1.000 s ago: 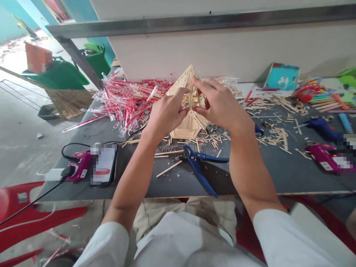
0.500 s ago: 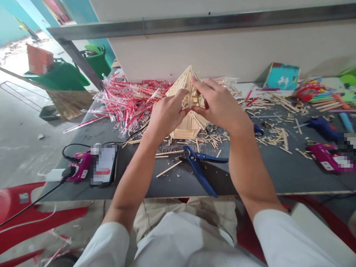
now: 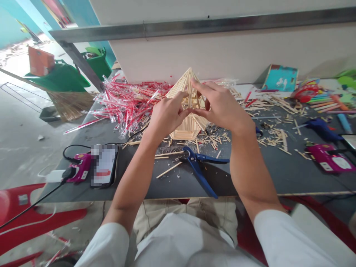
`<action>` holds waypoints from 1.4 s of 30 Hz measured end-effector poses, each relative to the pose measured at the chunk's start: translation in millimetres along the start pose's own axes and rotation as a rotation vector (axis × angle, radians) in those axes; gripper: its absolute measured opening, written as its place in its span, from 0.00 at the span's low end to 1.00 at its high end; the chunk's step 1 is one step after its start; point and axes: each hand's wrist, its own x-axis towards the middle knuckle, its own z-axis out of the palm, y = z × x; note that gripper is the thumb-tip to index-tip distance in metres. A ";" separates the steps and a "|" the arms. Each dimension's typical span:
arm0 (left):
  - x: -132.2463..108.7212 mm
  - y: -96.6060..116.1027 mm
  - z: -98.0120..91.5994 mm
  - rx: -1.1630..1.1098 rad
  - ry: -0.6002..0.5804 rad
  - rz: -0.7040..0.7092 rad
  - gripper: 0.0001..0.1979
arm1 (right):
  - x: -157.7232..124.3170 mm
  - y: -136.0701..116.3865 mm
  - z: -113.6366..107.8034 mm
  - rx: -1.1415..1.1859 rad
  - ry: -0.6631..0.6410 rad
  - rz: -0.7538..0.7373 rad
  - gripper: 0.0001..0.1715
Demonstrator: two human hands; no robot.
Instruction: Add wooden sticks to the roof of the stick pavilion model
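A model built of thin wooden sticks (image 3: 185, 135) stands upright on the dark table, with a pointed top and a layered, angular base. From the left, my left hand (image 3: 166, 114) closes on its middle, thumb and forefinger at the upright sticks. My right hand (image 3: 224, 107) grips the same part from the right, forefinger reaching up the sloping sticks and thumb tip meeting the left thumb. My hands hide part of the middle. Nearer to me lies a blue-handled cutter (image 3: 200, 174), close to a few loose sticks (image 3: 169, 170) and a clear ruler (image 3: 167, 150).
Red-and-clear wrappers (image 3: 125, 104) are heaped at the left. Stick offcuts (image 3: 274, 139) litter the right, near a blue glue gun (image 3: 322, 128). A phone (image 3: 105, 165) and purple power strips (image 3: 80, 167) with cables lie near the front. A metal rail (image 3: 178, 29) crosses behind.
Both hands stay at the model's middle with hardly any shift. The view has tilted very slightly; the model and the cutter stay in place.
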 end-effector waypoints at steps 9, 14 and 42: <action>-0.1 0.3 1.9 0.001 0.043 -0.008 0.19 | 8.8 0.0 16.6 0.291 0.289 0.365 0.25; 0.7 0.9 2.4 -0.009 0.034 -0.020 0.20 | 18.9 -3.2 24.1 0.166 0.464 0.346 0.18; 2.5 3.2 5.4 0.062 -0.019 -0.049 0.22 | 22.2 -0.6 33.5 -0.055 0.325 0.168 0.25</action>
